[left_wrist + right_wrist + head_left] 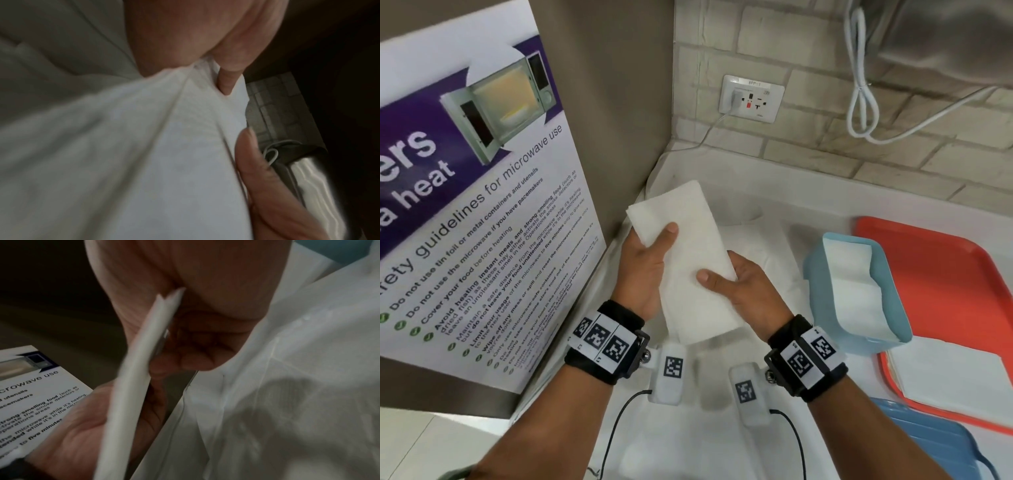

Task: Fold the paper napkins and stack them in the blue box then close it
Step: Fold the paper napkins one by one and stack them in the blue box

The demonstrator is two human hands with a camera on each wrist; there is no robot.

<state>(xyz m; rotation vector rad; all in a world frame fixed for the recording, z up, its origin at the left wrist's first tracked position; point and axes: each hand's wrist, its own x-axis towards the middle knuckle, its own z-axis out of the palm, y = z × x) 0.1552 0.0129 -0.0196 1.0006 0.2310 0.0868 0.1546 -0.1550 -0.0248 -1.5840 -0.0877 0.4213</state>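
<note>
Both hands, left hand (645, 270) and right hand (743, 284), pinch a half-folded napkin (688, 260) mid-air; likely another fold next, then into the blue box (822, 274).

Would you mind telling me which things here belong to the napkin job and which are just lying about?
Job: folded napkin held by left hand and right hand; blue box; flat napkins; blue lid.
Lying about: red tray; microwave poster; wall socket; white cable.

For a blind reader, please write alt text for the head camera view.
Both hands, left hand and right hand, hold a folded white paper napkin above a white counter. At right, an open light-blue plastic box holding napkins stands on a red tray.
</note>
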